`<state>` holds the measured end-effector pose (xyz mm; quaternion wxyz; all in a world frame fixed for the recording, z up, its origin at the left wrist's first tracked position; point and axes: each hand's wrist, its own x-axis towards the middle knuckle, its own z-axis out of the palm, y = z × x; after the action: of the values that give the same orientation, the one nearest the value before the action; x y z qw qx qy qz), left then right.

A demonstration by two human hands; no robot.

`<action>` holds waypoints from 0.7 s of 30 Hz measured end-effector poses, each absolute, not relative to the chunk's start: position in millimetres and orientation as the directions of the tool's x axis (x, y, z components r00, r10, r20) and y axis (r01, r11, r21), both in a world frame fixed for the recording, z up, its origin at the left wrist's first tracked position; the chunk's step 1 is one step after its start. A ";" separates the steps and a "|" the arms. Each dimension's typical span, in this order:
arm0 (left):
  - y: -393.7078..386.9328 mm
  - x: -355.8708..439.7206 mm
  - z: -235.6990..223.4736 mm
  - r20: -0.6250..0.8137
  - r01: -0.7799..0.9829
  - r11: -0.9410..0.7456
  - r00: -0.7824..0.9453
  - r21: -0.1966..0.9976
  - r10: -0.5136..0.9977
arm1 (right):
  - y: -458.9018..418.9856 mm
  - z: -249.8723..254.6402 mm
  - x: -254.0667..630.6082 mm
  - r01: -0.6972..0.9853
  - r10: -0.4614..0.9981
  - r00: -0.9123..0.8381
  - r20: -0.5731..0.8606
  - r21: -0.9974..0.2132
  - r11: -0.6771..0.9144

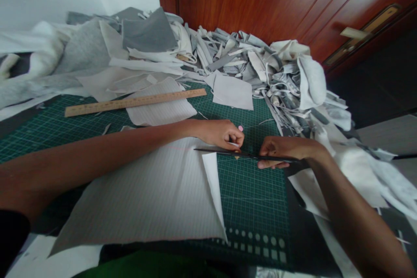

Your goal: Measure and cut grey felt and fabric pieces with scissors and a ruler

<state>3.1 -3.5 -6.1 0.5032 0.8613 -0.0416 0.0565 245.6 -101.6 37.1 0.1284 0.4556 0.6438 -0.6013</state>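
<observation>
A large piece of pale ribbed fabric (pixel 153 195) lies on the green cutting mat (pixel 254 200), its right edge folded up to a white underside. At its upper right corner my left hand (pixel 224 134) is closed, pinching the fabric's edge. My right hand (pixel 276 150) is wrapped round the handles of dark scissors (pixel 221 152). Their long blades point left and reach over the fabric's upper edge, just below my left fingers. A small pink dot (pixel 240 128) shows beside my left knuckles.
A wooden ruler (pixel 135 102) lies across a smaller ribbed fabric piece (pixel 159 113) beyond my left arm. A white square of cloth (pixel 233 91) is farther back. Grey and white scraps (pixel 224 52) heap along the wall and the reddish wooden door (pixel 247 0), and spread down the right side.
</observation>
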 end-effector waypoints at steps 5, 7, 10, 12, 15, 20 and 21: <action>-3.2 3.1 -6.6 0.151 -0.138 -0.495 0.988 0.858 -0.013 | -101.3 36.6 246.2 0.730 0.431 -0.568 -0.701 -0.671 -0.129; -2.7 3.3 -6.7 0.140 -0.129 -0.496 0.990 0.859 -0.015 | -101.1 36.1 246.4 0.725 0.430 -0.573 -0.698 -0.676 -0.131; -2.1 3.8 -6.6 0.134 -0.128 -0.496 0.991 0.859 -0.023 | -101.1 35.2 246.9 0.720 0.432 -0.577 -0.693 -0.681 -0.132; -2.1 4.0 -6.6 0.128 -0.122 -0.489 0.992 0.864 -0.019 | -101.0 34.2 247.5 0.727 0.435 -0.568 -0.699 -0.674 -0.132; -2.7 4.0 -7.0 0.120 -0.107 -0.481 0.993 0.870 -0.005 | -100.4 32.1 248.4 0.743 0.429 -0.540 -0.724 -0.649 -0.162; -3.3 3.7 -8.2 0.126 -0.110 -0.493 0.992 0.863 0.001 | -100.0 31.5 247.6 0.749 0.418 -0.523 -0.743 -0.634 -0.191; -3.3 3.6 -8.2 0.127 -0.112 -0.496 0.992 0.861 -0.002 | -100.2 32.0 247.0 0.747 0.419 -0.524 -0.742 -0.637 -0.193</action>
<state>3.6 -3.3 -8.2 0.5009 0.8632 -0.0330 0.0545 247.0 -100.2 32.0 0.1335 0.4693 0.6210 -0.6135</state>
